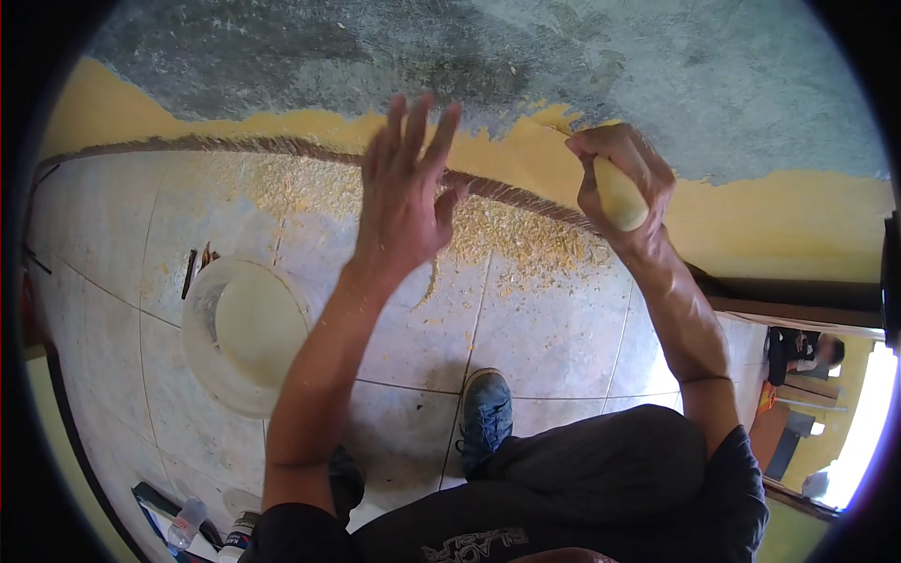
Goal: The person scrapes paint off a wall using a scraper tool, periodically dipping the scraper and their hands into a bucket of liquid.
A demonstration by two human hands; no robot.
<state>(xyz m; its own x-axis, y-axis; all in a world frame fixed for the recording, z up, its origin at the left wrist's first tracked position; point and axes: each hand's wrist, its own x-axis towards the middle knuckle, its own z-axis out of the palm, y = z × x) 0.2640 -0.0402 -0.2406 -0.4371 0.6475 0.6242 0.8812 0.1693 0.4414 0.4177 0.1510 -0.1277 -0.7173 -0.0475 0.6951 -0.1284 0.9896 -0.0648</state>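
Observation:
My right hand [627,169] is wrapped around the thick pale handle of a scraper [619,194]. Its thin blade points up and left against the wall [601,56], at the ragged border between yellow paint and bare grey plaster; much of the blade is hard to make out. My left hand [408,192] is raised in front of the wall's lower edge, fingers spread and slightly blurred, holding nothing. Yellow paint flakes [511,239] lie thickly on the floor below both hands, along the brown strip at the wall's foot.
Left of my left forearm, a round translucent bucket [202,361] with whitish contents stands on the tiled floor [544,347]. A plastic bottle [186,522] and a labelled tub [242,533] are at lower left. Beyond a doorway at right, another person [798,349] is visible.

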